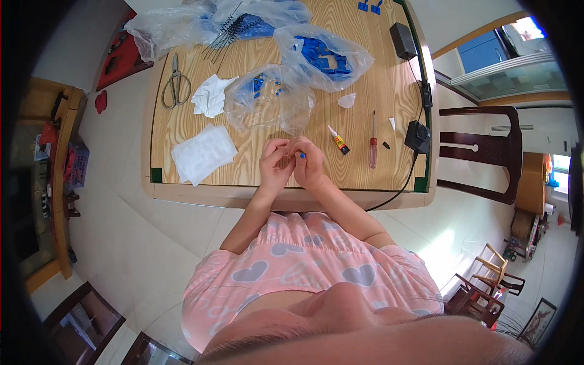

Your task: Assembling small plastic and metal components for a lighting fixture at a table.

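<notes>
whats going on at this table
A person works at a table: left hand and right hand meet over its near side, the right holding a small blue piece. What the left holds, if anything, is unclear. Beyond them lie clear plastic bags with blue parts; a glue tube and red-handled screwdriver lie to the right.

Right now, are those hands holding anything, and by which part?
The right hand holds a small blue piece; only a bit shows, so which part is gripped cannot be told.

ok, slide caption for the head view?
Left hand and right hand meet over a wood-grain table, small blue piece in the right hand, red-and-yellow tube and screwdriver nearby.
</notes>
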Motion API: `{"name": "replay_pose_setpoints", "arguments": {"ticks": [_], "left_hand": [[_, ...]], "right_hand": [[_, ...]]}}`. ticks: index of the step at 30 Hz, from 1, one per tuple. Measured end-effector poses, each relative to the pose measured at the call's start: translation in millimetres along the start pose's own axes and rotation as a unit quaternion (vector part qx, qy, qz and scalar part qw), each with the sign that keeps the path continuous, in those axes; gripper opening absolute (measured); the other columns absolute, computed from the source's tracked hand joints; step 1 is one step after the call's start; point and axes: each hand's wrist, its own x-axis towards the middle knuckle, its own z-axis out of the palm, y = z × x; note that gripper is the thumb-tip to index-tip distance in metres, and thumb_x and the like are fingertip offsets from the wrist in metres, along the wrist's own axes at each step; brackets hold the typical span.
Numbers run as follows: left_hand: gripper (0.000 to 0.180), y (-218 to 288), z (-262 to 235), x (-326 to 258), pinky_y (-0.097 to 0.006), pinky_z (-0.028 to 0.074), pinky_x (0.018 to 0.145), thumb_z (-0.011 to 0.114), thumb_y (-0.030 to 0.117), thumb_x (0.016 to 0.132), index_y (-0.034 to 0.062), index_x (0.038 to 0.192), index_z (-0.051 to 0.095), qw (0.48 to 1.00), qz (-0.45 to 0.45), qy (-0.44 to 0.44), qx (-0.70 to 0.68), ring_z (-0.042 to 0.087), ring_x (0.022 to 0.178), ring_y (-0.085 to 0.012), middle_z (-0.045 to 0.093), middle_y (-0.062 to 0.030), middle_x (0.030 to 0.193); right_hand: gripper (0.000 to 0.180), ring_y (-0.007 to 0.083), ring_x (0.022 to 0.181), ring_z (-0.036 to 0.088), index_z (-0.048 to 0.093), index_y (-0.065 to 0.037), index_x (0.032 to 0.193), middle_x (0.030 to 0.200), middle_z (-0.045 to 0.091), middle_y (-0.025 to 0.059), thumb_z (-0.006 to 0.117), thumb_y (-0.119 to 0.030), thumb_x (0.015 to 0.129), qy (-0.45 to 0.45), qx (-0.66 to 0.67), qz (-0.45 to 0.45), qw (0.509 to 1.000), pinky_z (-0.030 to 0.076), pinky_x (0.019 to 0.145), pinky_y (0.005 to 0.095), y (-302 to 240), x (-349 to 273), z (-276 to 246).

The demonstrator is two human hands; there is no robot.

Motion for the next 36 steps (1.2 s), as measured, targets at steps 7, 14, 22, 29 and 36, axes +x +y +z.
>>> {"name": "replay_pose_setpoints", "arguments": {"ticks": [7,14,22,29,36], "left_hand": [[0.022,-0.2,0.3,1.0,-0.034,0.048,0.079,0.073,-0.004,0.066,0.0010,0.087,0.066,1.000,0.003,0.004,-0.001,0.058,0.092,-0.0265,0.062,-0.0104,0.099],[0.021,1.0,-0.1,1.1,-0.035,0.047,0.079,0.072,-0.004,0.066,0.0008,0.085,0.066,1.000,0.006,-0.003,0.012,0.057,0.092,-0.0270,0.062,-0.0109,0.099],[0.022,0.7,0.4,-0.3,-0.035,0.047,0.080,0.072,-0.005,0.067,0.0012,0.087,0.066,1.000,0.001,0.000,-0.001,0.057,0.093,-0.0271,0.062,-0.0108,0.099],[0.022,3.3,0.2,1.2,-0.034,0.048,0.079,0.072,-0.005,0.067,0.0010,0.087,0.066,1.000,0.001,0.003,0.007,0.057,0.093,-0.0270,0.062,-0.0109,0.100],[0.020,-0.8,-0.1,0.2,-0.034,0.048,0.079,0.071,-0.005,0.067,0.0008,0.085,0.066,1.000,0.002,0.001,0.005,0.058,0.093,-0.0270,0.062,-0.0109,0.100]], "right_hand": [[0.010,0.0194,0.063,0.048,0.046,-0.001,0.092,0.074,0.049,0.0111,0.038,-0.005,0.097,-0.020,-0.024,-0.045,0.998,0.042,0.057,0.0310,-0.2,4.9,-1.2],[0.010,0.0192,0.062,0.048,0.045,-0.001,0.092,0.074,0.048,0.0108,0.037,-0.004,0.096,-0.011,-0.014,-0.062,0.998,0.042,0.057,0.0299,0.7,3.8,0.3],[0.010,0.0197,0.063,0.049,0.046,-0.001,0.090,0.074,0.050,0.0117,0.037,-0.002,0.095,-0.018,-0.011,-0.059,0.998,0.042,0.055,0.0303,-2.5,5.6,0.1],[0.007,0.0311,0.068,0.056,0.053,-0.002,0.087,0.077,0.056,0.0143,0.050,0.002,0.082,0.004,-0.005,0.000,1.000,0.047,0.062,0.0375,-1.3,2.7,0.3],[0.009,0.0209,0.064,0.050,0.046,0.000,0.089,0.074,0.050,0.0110,0.038,0.000,0.093,-0.014,-0.017,-0.040,0.999,0.044,0.060,0.0321,-0.8,3.9,-0.6]]}}
